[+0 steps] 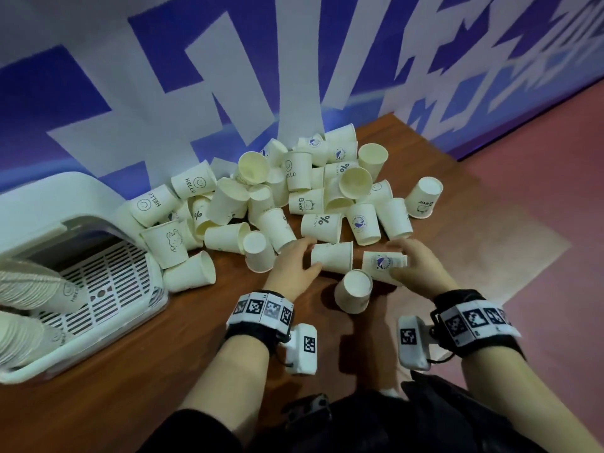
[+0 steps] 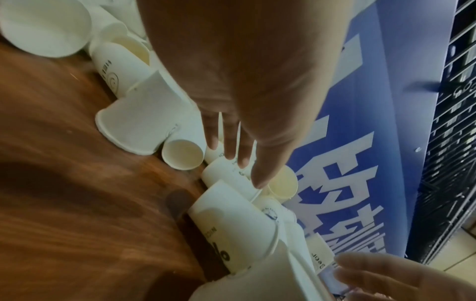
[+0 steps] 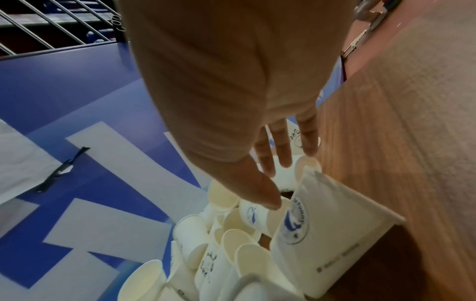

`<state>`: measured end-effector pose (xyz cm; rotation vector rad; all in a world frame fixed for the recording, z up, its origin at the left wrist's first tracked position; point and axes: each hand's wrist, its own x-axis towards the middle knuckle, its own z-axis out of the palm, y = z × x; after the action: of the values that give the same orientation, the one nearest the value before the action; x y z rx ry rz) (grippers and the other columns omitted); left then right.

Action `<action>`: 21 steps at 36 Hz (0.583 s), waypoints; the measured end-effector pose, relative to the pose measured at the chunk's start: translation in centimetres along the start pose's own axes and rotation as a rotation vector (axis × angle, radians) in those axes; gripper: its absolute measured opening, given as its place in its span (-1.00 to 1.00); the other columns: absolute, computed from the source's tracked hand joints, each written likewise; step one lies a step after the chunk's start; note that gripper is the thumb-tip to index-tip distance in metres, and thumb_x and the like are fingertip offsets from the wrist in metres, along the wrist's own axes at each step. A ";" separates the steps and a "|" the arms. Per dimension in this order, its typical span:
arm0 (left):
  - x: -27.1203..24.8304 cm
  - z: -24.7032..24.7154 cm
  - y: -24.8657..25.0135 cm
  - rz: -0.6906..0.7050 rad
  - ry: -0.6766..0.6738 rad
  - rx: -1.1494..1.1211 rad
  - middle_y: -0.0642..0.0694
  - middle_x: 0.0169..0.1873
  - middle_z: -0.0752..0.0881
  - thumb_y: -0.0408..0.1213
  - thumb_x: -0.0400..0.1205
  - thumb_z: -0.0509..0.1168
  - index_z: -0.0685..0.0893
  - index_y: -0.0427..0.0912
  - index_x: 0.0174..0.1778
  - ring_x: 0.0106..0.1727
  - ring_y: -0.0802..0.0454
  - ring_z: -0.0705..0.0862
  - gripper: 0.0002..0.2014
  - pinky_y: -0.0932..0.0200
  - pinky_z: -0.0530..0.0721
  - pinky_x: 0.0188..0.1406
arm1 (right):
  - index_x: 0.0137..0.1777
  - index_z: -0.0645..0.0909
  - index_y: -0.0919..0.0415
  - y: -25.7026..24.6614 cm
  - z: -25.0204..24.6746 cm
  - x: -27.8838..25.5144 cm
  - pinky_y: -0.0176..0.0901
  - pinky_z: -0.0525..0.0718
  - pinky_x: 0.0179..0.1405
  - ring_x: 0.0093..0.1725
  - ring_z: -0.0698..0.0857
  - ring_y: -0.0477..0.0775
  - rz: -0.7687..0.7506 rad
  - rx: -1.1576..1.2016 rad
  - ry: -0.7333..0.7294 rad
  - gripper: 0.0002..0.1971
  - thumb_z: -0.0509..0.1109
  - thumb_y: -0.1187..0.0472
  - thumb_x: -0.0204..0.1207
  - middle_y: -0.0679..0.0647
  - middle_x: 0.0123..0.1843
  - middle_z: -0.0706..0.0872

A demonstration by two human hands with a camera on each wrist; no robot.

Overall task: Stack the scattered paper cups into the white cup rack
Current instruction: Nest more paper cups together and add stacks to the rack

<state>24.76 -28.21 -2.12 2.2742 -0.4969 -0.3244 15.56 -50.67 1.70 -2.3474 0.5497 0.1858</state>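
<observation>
A: Taking the white cup rack (image 1: 98, 204) as the landmark, where is the work happening?

B: Well off to the rack's right, on the wooden table (image 1: 114, 371), at the near edge of the pile of paper cups (image 1: 294, 191). The left hand (image 1: 291, 266) is the one closer to the rack, and the right hand (image 1: 415, 266) is sitting farther from it.

A: Which cups are they going for?

B: A plain cup (image 1: 331, 256) is lying on its side just beside the left hand, long axis running straight away from the rack, mouth pointing toward a blue-logo cup (image 1: 384, 263) under the right hand. I'm judging that the two are about to be nested, since mouth and base are lining up along that one axis.

A: And the fingers?

B: The left hand's fingers (image 2: 231, 142) are lying straight and close together, with the thumb spread wide; thumb and fingers are touching the plain cup's base end rather than wrapping it. The right hand's fingers (image 3: 283, 146) are also lying straight and slightly apart, reaching over the logo cup, thumb against its wall. Neither hand is gripping firmly, as far as I can tell.

A: Anything already in the rack?

B: Long nested stacks (image 1: 36, 289) are lying in it.
</observation>
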 end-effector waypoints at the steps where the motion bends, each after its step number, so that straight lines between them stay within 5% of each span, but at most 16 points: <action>1: 0.3 0.4 -0.1 0.013 -0.008 0.037 -0.10 0.32 0.59 -0.24 0.57 0.40 0.50 -0.15 0.43 0.37 -0.02 0.52 -0.51 0.06 0.44 0.42 | 0.34 0.55 0.16 0.6 0.0 0.4 -0.09 0.51 0.23 0.31 0.51 0.14 0.026 -0.018 0.004 -0.53 0.40 0.36 0.41 0.13 0.32 0.55; 4: 1.1 1.5 -0.2 0.040 -0.035 0.103 -0.11 0.33 0.58 -0.22 0.56 0.39 0.51 -0.14 0.43 0.37 -0.06 0.51 -0.50 0.00 0.43 0.40 | 0.35 0.51 0.22 2.0 0.3 1.4 0.09 0.49 0.33 0.31 0.50 0.21 0.102 -0.026 0.030 -0.54 0.45 0.20 0.44 0.20 0.31 0.52; 13: 2.8 3.5 -0.1 -0.006 -0.089 0.194 -0.03 0.39 0.50 -0.20 0.53 0.40 0.48 -0.03 0.44 0.45 -0.04 0.40 -0.47 -0.07 0.30 0.47 | 0.30 0.50 0.18 3.5 0.7 3.1 -0.18 0.46 -0.06 0.04 0.57 0.07 0.173 0.034 -0.059 -0.63 0.40 0.15 0.52 0.13 0.20 0.61; 21: 3.4 3.7 0.0 -0.019 -0.145 0.387 0.00 0.38 0.40 -0.14 0.51 0.39 0.40 0.07 0.48 0.45 -0.05 0.30 -0.41 0.02 0.15 0.47 | 0.18 0.56 0.14 3.5 0.4 4.3 -0.37 0.41 -0.46 -0.18 0.55 -0.05 0.154 0.146 -0.081 -0.77 0.36 0.25 0.54 -0.06 -0.18 0.54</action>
<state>26.40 -32.06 -4.90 2.6429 -0.6589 -0.4357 17.88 -54.13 -1.97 -2.1471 0.6814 0.2997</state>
